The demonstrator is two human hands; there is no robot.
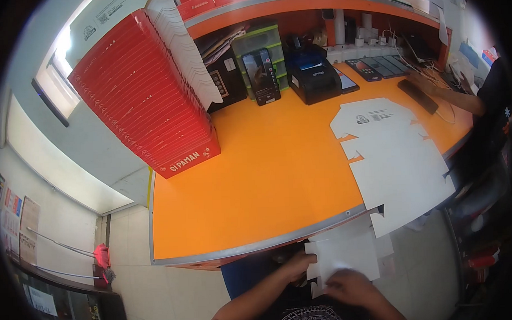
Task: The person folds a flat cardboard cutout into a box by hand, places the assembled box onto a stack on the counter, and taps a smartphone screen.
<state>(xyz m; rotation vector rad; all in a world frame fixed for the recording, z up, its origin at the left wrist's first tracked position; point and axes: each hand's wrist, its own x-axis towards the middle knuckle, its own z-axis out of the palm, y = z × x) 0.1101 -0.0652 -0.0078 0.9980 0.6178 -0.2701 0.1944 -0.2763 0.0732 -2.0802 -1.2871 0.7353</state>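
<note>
Below the table's front edge, my left hand point(301, 265) grips the left side of a white die-cut cardboard box blank point(349, 248), its fingers closed around the edge. My right hand point(350, 286) is over the near part of that blank. Motion blurs its fingers, so their grip is unclear. A larger flat white box blank point(400, 160) with notched edges and small print lies at the table's right side, overhanging the front edge.
The orange table point(257, 199) bears a tall stack of red boxes point(146, 96) at left. A phone point(261, 75), a black receipt printer point(312, 73) and several more phones point(379, 66) are at the back. Another person's arm point(451, 97) reaches in from the right.
</note>
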